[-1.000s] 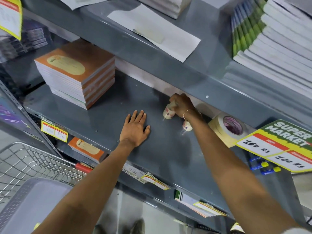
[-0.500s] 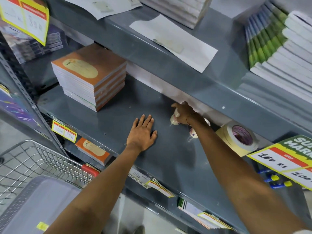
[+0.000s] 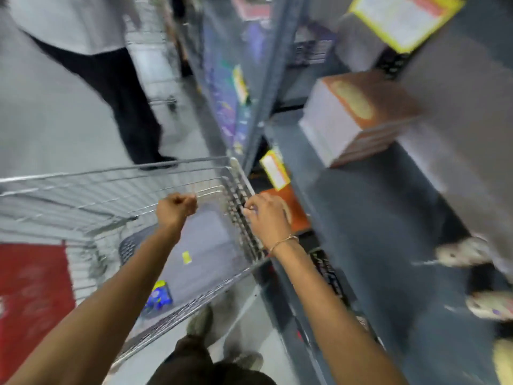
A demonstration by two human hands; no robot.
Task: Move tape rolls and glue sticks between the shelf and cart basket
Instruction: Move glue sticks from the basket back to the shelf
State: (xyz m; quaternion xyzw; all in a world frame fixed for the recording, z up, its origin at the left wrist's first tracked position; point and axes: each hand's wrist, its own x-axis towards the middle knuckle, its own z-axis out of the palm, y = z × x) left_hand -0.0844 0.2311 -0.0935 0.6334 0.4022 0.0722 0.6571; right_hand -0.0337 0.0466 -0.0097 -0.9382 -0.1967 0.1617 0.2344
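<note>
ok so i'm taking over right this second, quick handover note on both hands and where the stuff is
Left hand: fisted over the cart basket; anything in it is hidden.
Right hand: at the basket's shelf-side rim, fingers curled; the blur hides any load.
Two glue sticks lie at the right end of the shelf.
In the basket: a grey tray and a blue packet. No tape roll clearly visible.
Done: unclear. Left: the shelf's glue sticks, if they are meant for the basket.

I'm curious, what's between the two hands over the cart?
In the head view, only the wire basket shows between the left hand and right hand.
</note>
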